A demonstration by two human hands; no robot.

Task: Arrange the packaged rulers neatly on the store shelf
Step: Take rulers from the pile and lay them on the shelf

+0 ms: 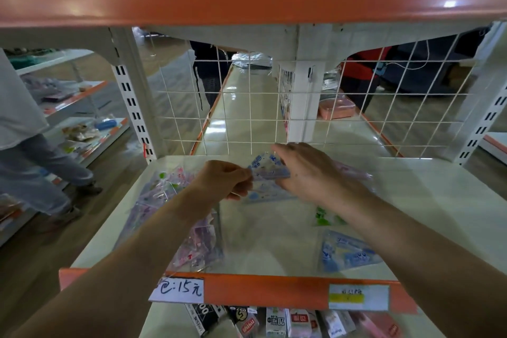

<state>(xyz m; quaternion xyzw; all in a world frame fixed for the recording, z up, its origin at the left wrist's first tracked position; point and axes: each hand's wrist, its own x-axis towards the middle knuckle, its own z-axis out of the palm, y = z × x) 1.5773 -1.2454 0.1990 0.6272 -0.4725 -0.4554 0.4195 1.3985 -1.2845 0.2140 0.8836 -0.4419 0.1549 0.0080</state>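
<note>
Left hand (pixel 225 179) and right hand (pixel 308 170) pinch one blue ruler pack (pixel 267 171) at the shelf's (pixel 425 195) twelve o'clock; one second blue pack (pixel 348 254) lies at five.

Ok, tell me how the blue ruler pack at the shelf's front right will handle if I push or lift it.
Likely light and thin: the blue ruler pack lies flat in a clear sleeve. It would probably slide easily, since the shelf looks glossy. The sleeve's loose edges may flop, while the rulers inside probably stay fairly stiff.
</note>
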